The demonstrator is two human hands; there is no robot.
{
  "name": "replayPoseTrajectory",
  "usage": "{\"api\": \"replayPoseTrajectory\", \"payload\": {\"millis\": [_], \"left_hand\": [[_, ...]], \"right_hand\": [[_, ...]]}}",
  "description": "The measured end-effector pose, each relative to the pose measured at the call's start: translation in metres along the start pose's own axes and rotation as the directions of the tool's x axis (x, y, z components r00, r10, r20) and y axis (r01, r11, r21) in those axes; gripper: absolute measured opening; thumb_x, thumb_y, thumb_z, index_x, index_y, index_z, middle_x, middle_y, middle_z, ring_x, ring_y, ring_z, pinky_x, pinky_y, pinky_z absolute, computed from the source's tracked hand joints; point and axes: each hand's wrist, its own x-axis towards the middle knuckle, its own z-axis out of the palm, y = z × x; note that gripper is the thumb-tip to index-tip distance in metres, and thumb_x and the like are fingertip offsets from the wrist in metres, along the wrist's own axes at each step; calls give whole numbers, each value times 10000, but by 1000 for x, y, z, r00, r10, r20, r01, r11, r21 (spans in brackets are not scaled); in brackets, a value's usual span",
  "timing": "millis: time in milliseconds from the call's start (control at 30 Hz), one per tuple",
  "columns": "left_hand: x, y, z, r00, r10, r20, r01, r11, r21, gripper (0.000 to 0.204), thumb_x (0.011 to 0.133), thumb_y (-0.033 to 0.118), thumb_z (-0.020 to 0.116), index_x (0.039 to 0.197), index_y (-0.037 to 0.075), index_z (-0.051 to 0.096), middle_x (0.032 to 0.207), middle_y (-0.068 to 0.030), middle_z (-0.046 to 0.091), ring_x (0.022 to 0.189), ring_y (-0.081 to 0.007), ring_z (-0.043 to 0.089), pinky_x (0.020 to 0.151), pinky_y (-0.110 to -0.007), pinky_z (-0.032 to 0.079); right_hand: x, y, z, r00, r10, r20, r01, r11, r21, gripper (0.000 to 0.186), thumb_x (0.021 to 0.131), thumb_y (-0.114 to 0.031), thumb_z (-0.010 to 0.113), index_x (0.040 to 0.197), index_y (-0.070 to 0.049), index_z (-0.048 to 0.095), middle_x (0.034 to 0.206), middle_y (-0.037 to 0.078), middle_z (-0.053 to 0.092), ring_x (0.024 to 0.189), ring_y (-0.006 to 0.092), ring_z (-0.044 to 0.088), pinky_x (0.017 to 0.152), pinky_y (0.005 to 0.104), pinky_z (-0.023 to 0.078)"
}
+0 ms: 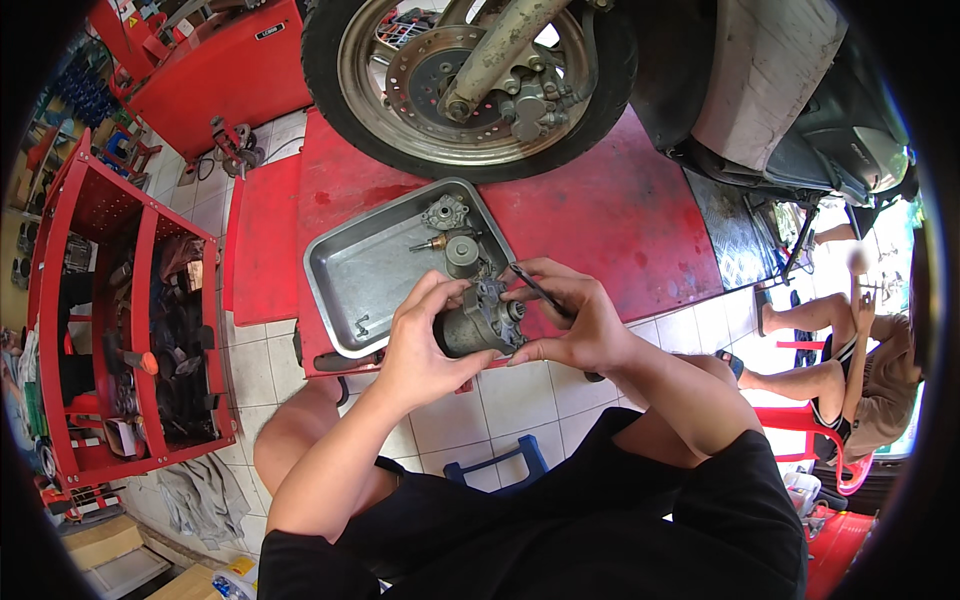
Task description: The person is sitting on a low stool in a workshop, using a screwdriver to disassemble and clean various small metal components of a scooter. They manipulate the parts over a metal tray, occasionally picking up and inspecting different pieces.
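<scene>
Over the near right corner of the metal tray (318, 250), both hands hold a grey metal motor housing (462, 332), a dull cylinder with a cast end and a short round boss facing right. My left hand (412, 335) wraps its left side, thumb underneath. My right hand (585, 320) is closed around a thin dark rod-like tool (540, 290), its exact kind unclear, with fingertips and thumb against the cast end. In the tray beyond lie a round cast cover (445, 212), a copper-toned part with a shaft (432, 243), a small metal cylinder (462, 256) and a few screws (361, 325).
The tray rests on a red lift platform (610, 235) below a motorcycle's wheel (470, 90). A dark handle (345, 361) lies at the tray's near edge. Left stands a red tool rack (140, 330). A blue stool (500, 462) is below me; another person (860, 370) sits at right.
</scene>
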Motion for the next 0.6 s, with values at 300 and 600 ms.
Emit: {"api": "replayPoseTrajectory", "payload": {"millis": [300, 600], "left_hand": [[-1, -4, 2, 998, -66, 6, 66, 995, -74, 621, 603, 84, 879, 1136, -60, 595, 988, -87, 571, 896, -186, 621, 798, -317, 524], [-6, -12, 14, 856, -497, 141, 427, 527, -735, 378, 822, 89, 814, 1127, 8, 606, 1025, -86, 677, 836, -142, 674, 685, -291, 570]], "right_hand": [[5, -16, -2, 1000, -4, 31, 7, 996, -93, 646, 686, -249, 935, 1216, -14, 650, 1277, 59, 585, 711, 52, 469, 598, 243, 390], [-1, -10, 3, 943, -322, -79, 195, 731, -654, 395, 757, -168, 832, 1092, -59, 652, 933, 63, 638, 729, 186, 660, 535, 306, 495]]}}
